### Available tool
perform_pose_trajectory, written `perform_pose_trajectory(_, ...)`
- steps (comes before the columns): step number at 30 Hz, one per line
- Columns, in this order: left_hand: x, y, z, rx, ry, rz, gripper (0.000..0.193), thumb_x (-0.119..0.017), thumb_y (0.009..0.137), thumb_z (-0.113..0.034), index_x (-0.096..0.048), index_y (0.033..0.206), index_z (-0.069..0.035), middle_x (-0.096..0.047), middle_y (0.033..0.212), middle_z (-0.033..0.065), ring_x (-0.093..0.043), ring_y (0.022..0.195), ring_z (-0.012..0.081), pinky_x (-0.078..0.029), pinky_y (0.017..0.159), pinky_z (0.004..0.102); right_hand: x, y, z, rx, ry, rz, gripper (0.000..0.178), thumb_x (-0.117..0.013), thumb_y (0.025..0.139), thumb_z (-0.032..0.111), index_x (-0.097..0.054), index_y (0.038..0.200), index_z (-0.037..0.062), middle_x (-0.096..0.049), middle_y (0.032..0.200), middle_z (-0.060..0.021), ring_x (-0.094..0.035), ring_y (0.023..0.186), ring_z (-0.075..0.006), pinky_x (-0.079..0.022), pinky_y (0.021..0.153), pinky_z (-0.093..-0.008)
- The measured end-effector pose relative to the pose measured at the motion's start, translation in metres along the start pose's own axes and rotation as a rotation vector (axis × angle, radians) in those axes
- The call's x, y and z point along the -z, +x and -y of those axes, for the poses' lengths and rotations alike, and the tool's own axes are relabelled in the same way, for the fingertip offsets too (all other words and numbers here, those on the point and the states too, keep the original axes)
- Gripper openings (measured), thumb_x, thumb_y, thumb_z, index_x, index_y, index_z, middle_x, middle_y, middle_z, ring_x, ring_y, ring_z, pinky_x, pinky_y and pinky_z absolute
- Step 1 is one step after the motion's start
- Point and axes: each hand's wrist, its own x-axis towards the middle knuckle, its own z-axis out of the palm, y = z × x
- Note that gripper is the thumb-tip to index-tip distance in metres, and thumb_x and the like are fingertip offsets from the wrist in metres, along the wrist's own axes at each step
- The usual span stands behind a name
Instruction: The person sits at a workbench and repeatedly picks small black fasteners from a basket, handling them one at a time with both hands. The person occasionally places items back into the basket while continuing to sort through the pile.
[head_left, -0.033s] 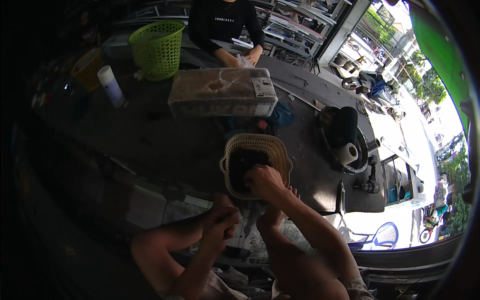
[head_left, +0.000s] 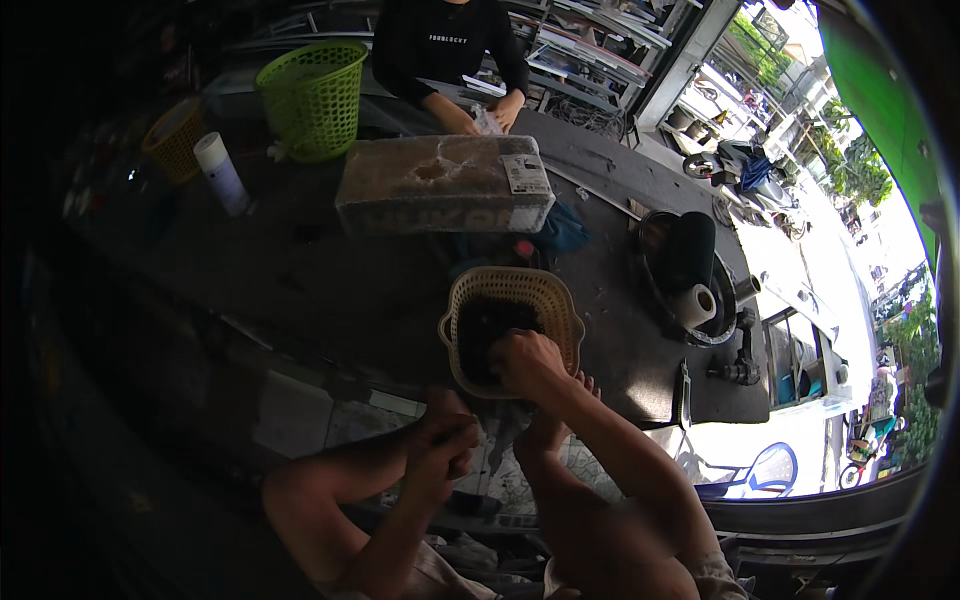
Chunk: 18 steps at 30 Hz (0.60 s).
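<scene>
A cream plastic basket point(head_left: 567, 297) with open-weave walls stands near the table's front edge. Small dark pieces point(head_left: 490, 322) lie inside it, too dim to tell their kind. My right hand point(head_left: 528, 362) reaches over the near rim into the basket, fingers curled down among the dark pieces; its fingertips are hidden. In front of the table, lower and to the left, my left hand point(head_left: 440, 445) is closed by my bare leg. Whatever it may hold cannot be made out. My bare foot point(head_left: 545, 435) rests near the table edge, under my right forearm.
Beyond the basket sits a worn, wrapped carton point(head_left: 440, 185). A green basket point(head_left: 315, 105) and a white spray can point(head_left: 222, 172) stand far left. At right, a black tub point(head_left: 650, 265) holds rolls. Across the table, a person's hands point(head_left: 485, 115) handle clear plastic.
The other person's hands and the clear plastic have shifted very slightly. My own hands and the basket look the same.
</scene>
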Motion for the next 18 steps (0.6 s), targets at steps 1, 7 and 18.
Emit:
perform_pose_trajectory(1,0.000,0.000,0.001,0.008,0.003,0.007,0.016,-0.068,0.097,-0.005,-0.070,0.112,-0.004,-0.064,0.082,0.0014,-0.044,0.050,0.0036,-0.029,0.043,0.0212,-0.002,0.000,0.001,-0.002,-0.002,-0.019,0.018,-0.076,0.077,0.016,-0.080,0.094,0.0106,-0.074,0.095,-0.0191,-0.073,0.086,-0.0395,-0.059,0.078,-0.0475)
perform_pose_trajectory(7,-0.004,0.001,-0.001,0.070,-0.109,0.013,0.021,-0.062,0.101,-0.008,-0.068,0.120,-0.002,-0.069,0.093,0.0065,-0.054,0.059,0.0083,-0.032,0.045,0.0231,-0.002,0.003,0.000,-0.130,-0.026,0.094,0.021,-0.076,0.079,0.021,-0.080,0.098,0.0145,-0.074,0.098,-0.0154,-0.072,0.092,-0.0384,-0.057,0.083,-0.0472)
perform_pose_trajectory(18,-0.007,0.002,0.002,-0.054,-0.106,0.086,0.025,-0.064,0.100,-0.008,-0.066,0.125,-0.005,-0.070,0.100,0.0067,-0.058,0.066,0.0094,-0.036,0.050,0.0237,0.033,-0.035,0.027,-0.141,0.471,-0.281,0.018,-0.080,0.084,0.010,-0.079,0.101,0.0061,-0.077,0.092,-0.0110,-0.075,0.087,-0.0216,-0.059,0.078,-0.0331)
